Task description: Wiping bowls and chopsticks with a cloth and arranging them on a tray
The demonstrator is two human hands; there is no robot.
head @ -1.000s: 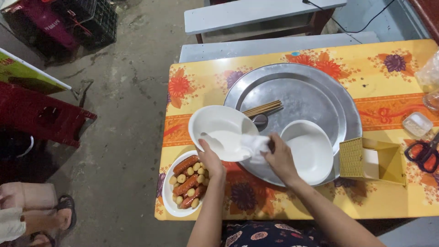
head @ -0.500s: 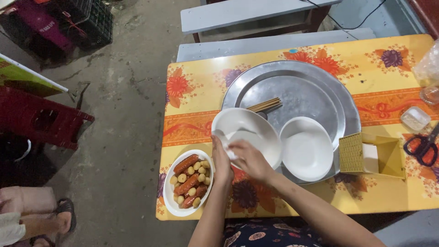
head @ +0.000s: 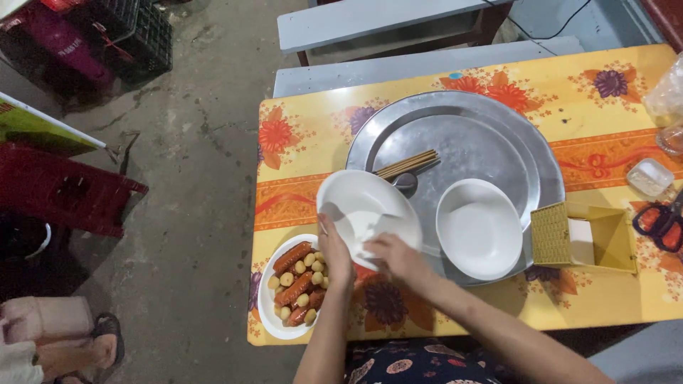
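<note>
on the worktop (head: 313, 135) a round tray (head: 498, 114) holds chopsticks (head: 407, 164) and a bowl (head: 479, 229). a plate of sausages (head: 290, 284) lies left of it near the front edge, a napkin holder (head: 583, 238) right.

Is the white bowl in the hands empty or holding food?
Empty: the white bowl, tilted in the left hand, shows bare white inside, apart from the white tissue pressed there by the right hand.
</note>
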